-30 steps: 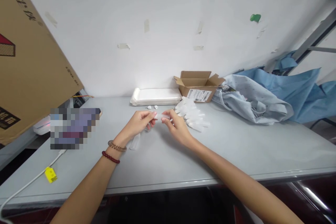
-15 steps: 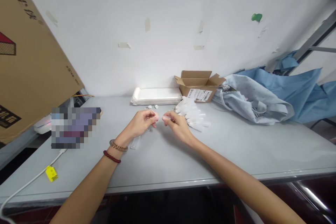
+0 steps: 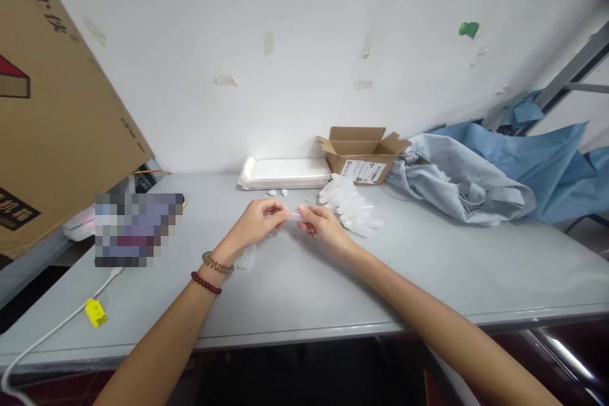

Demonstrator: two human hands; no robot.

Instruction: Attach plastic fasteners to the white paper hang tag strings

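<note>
Fingers pinched, my left hand (image 3: 264,222) and my right hand (image 3: 323,225) meet above the table. A small translucent plastic tube (image 3: 295,215) bridges their fingertips. The right hand pinches the tube, while the left thumb and forefinger close on its other end; the small white piece seen there earlier is mostly hidden. Behind the hands lie two small white pieces (image 3: 284,192). A clear, flat-looking tube (image 3: 246,257) rests beneath the left wrist. To the right of my right hand spreads a pile of translucent tubes with white ends (image 3: 349,206).
A stack of white padded envelopes (image 3: 288,169) and an open cardboard box (image 3: 364,162) stand against the wall. Grey-blue cloth (image 3: 466,177) covers the right rear. At left are a blurred-out device (image 3: 143,228), a white cable with a yellow tag (image 3: 96,313) and a large carton (image 3: 61,108).
My hands have come together: the gap between the fingertips is closed, and the tube in the right hand now reaches the left fingertips. The view has shifted slightly.
</note>
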